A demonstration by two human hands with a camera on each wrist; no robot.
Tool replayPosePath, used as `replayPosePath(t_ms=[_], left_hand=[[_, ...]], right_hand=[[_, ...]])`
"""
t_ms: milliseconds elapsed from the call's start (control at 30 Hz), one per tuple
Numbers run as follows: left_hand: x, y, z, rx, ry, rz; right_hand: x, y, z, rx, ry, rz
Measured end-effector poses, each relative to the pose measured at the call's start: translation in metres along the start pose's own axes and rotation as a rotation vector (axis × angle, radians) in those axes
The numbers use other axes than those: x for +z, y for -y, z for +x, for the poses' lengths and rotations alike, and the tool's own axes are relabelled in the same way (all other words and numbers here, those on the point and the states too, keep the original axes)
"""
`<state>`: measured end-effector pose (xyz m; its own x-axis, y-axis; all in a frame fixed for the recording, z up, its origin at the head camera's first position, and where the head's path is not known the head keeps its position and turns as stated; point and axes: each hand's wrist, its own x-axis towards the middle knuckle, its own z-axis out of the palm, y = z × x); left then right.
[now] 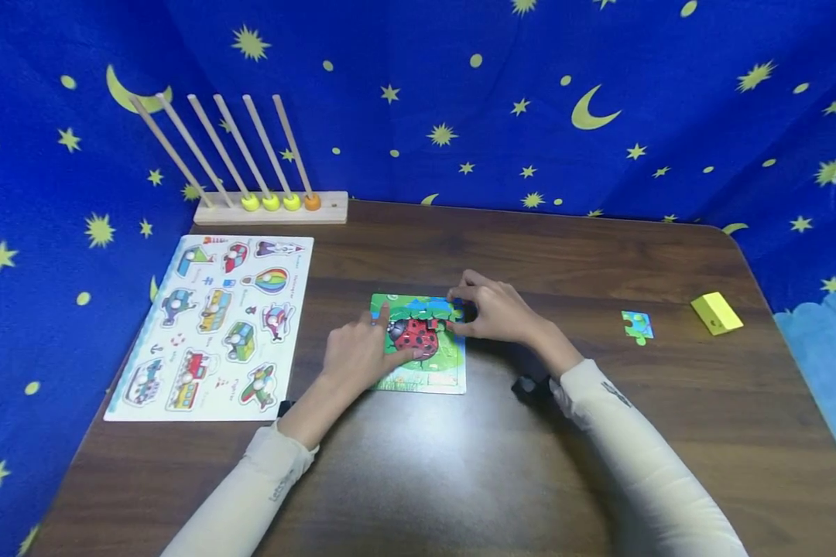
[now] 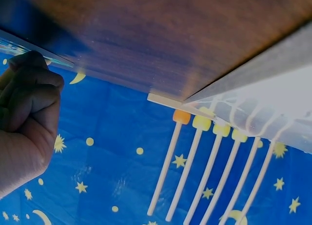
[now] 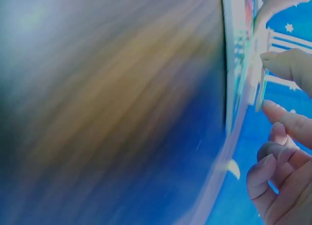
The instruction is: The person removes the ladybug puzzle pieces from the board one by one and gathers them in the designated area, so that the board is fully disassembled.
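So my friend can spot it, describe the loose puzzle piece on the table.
On the brown table, find the yellow block at the right. Left of it lies the jigsaw piece: flat, knobbed, blue and green, unlike the thick block.

Gap between loose piece (image 1: 638,326) and block (image 1: 716,313)

1. A dark brown, wood-grained table (image 1: 418,495) is carrying everything, its far right corner curving round; a pale glare is shining on its surface just nearer than the puzzle.
2. A ladybird puzzle (image 1: 428,365) is lying flat near the middle.
3. A white picture board (image 1: 223,406) is lying flat on the left, well apart from the puzzle.
4. A wooden peg rack (image 1: 272,217) is standing behind that board, along the far edge.
5. A loose puzzle piece (image 1: 638,326) is lying on the right.
6. A yellow block (image 1: 717,313) is resting beyond it, near the right edge.
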<state>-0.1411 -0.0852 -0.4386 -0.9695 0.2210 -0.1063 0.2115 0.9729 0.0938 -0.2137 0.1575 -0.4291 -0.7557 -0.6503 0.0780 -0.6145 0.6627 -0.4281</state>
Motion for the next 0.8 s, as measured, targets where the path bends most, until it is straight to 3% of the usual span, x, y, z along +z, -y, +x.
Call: replayPosePath(t_ms=[400, 800], left_hand=[[0.001, 0.000, -0.001, -0.009, -0.013, -0.001], [0.002, -0.001, -0.001, -0.008, -0.023, -0.009]], right_hand=[[-0.031, -0.039, -0.068, 0.109, -0.095, -0.042], [-0.061, -0.078, -0.121, 0.263, -0.119, -0.120]])
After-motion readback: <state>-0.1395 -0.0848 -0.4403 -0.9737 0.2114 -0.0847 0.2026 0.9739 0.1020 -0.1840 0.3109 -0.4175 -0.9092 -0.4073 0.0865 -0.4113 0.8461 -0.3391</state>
